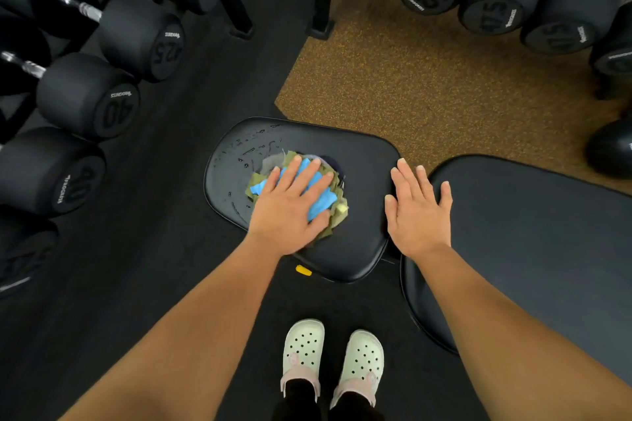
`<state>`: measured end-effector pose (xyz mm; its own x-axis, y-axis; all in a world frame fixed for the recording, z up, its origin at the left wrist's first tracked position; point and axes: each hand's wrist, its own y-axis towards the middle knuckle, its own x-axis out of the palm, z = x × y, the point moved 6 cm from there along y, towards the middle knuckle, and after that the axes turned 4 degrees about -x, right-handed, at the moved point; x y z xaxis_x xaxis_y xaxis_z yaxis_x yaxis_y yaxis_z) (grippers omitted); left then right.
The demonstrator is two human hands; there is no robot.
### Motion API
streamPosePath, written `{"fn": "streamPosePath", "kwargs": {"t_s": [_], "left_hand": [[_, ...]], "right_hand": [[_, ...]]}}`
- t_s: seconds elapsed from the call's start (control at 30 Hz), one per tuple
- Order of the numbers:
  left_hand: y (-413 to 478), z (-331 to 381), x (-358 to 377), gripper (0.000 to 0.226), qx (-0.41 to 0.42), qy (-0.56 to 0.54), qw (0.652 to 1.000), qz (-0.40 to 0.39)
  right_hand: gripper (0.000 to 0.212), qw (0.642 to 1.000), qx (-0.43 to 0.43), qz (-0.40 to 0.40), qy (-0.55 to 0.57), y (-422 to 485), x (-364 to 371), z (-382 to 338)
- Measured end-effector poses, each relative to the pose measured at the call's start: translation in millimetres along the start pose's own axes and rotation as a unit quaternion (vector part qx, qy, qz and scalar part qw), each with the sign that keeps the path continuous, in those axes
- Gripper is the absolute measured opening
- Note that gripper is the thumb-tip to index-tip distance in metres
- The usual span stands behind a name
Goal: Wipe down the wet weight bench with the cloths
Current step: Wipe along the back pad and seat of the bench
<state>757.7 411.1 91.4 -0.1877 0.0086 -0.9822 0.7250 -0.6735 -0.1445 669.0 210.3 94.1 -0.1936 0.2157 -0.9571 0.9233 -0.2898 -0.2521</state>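
Cloths: bunched under flat left hand, fingers spread, pressing.
Right hand: released, probably hovering.
Technique: sweep toward droplets.

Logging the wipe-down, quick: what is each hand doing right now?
Left hand: open, flat, pressing the cloths onto the wet seat pad.
Right hand: open, holding nothing, at the pad's edge.

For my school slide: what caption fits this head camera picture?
Left hand presses cloths on wet bench seat; right hand rests open.
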Motion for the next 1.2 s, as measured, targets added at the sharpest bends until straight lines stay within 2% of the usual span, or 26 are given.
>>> {"fn": "streamPosePath", "kwargs": {"t_s": [0.07, 0.13, 0.2, 0.33, 0.43, 0.5, 0.57, 0.63, 0.67, 0.73, 0.9, 0.97, 1.1, 1.13, 1.2], "left_hand": [[-1, 11, -1, 0.064, -0.115, -0.015, 0.993, 0.012], [-11, 28, 2, 0.065, -0.153, -0.020, 0.988, 0.019], [-24, 33, 5, 0.065, -0.103, -0.014, 0.995, 0.010], [-31, 9, 5, 0.065, 0.067, 0.023, 0.997, -0.004], [-18, -14, 3, 0.066, 0.127, 0.048, 0.991, -0.013], [-8, -22, 2, 0.066, 0.092, 0.046, 0.995, -0.011], [-4, -21, -3, 0.065, -0.021, 0.011, 1.000, 0.001], [-12, -12, -1, 0.065, -0.139, -0.014, 0.990, 0.014], [-18, -7, 1, 0.065, -0.168, -0.019, 0.985, 0.018], [-29, -3, 4, 0.065, -0.162, -0.022, 0.986, 0.021], [-15, -25, 1, 0.069, -0.047, 0.019, 0.998, -0.028], [0, -32, -3, 0.071, -0.072, 0.025, 0.996, -0.040], [2, -13, -2, 0.071, -0.182, 0.007, 0.983, -0.024], [-4, -4, -2, 0.069, -0.177, 0.001, 0.984, -0.015], [-20, 7, 1, 0.065, -0.106, -0.008, 0.994, -0.001]], "right_hand": [[0.054, 1.000, 0.001, 0.003, 0.003, 0, 0, 0], [0.053, 1.000, 0.001, 0.008, 0.005, 1, 0, 1], [0.052, 1.000, -0.003, 0.014, 0.007, 1, 0, 1], [0.052, 1.000, -0.005, 0.014, 0.012, 2, 0, 3], [0.053, 1.000, -0.006, 0.016, 0.017, 1, -1, 2], [0.053, 1.000, -0.007, 0.017, 0.016, 1, 0, 2], [0.053, 1.000, -0.006, 0.017, 0.020, 1, 0, 3], [0.052, 1.000, -0.006, 0.021, 0.020, 1, -1, 2], [0.052, 1.000, -0.006, 0.022, 0.019, 1, -2, 3], [0.052, 1.000, -0.005, 0.018, 0.021, 1, -2, 3], [0.053, 1.000, -0.003, 0.011, 0.014, 2, -1, 2], [0.053, 1.000, -0.001, 0.010, 0.008, 1, 0, 3], [0.053, 1.000, -0.001, 0.014, 0.006, 1, 0, 2], [0.053, 1.000, -0.001, 0.013, 0.005, 1, 0, 2], [0.054, 1.000, -0.002, 0.009, 0.004, 2, 0, 2]]}}
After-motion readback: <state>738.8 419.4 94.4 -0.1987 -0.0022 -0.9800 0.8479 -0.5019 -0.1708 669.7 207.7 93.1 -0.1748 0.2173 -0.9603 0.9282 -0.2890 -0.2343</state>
